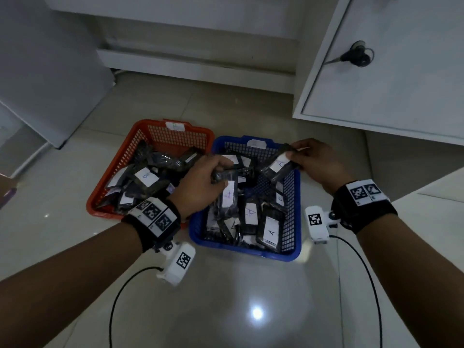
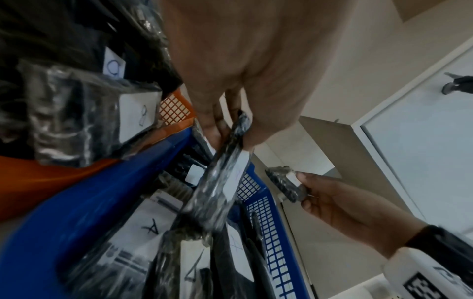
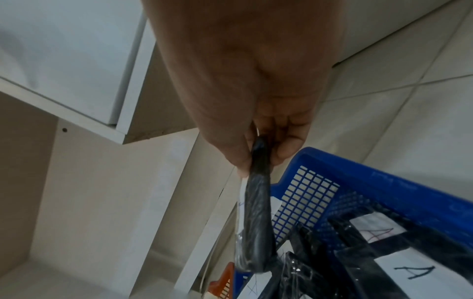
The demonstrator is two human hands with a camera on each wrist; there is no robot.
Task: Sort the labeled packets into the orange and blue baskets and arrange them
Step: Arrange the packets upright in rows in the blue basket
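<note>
A tiled floor (image 1: pixel 251 285) is shown carrying two mesh baskets set side by side and touching: the orange basket (image 1: pixel 105 187) on the left, filled with dark wrapped packets whose legible labels read B (image 1: pixel 147 177), and the blue basket (image 1: pixel 296 197) on the right, filled with packets whose legible labels read A (image 1: pixel 251 212); white cabinet fronts (image 1: pixel 376 79) are seen beyond the far rims. Over the blue basket's left half, one A-marked packet (image 1: pixel 227 189) is gripped at its upper end by the left hand (image 1: pixel 200 182), fingers curled round it, so that its long axis hangs down toward the near rim. At the far right corner of the same basket, a second A-labelled packet (image 1: pixel 278 164) is pinched at one end between thumb and fingers of the right hand (image 1: pixel 316 162), its long axis slanting down and leftward into the basket. Both packets are judged ready for laying flat; the right hand is nearer the free mesh along the right wall. The head view alone shows both labels and baskets together; the left wrist view (image 2: pixel 230 178) shows the packet edge-on with the other hand beyond it; the right wrist view (image 3: pixel 256 212) shows the narrow pinch and the far corner below.
</note>
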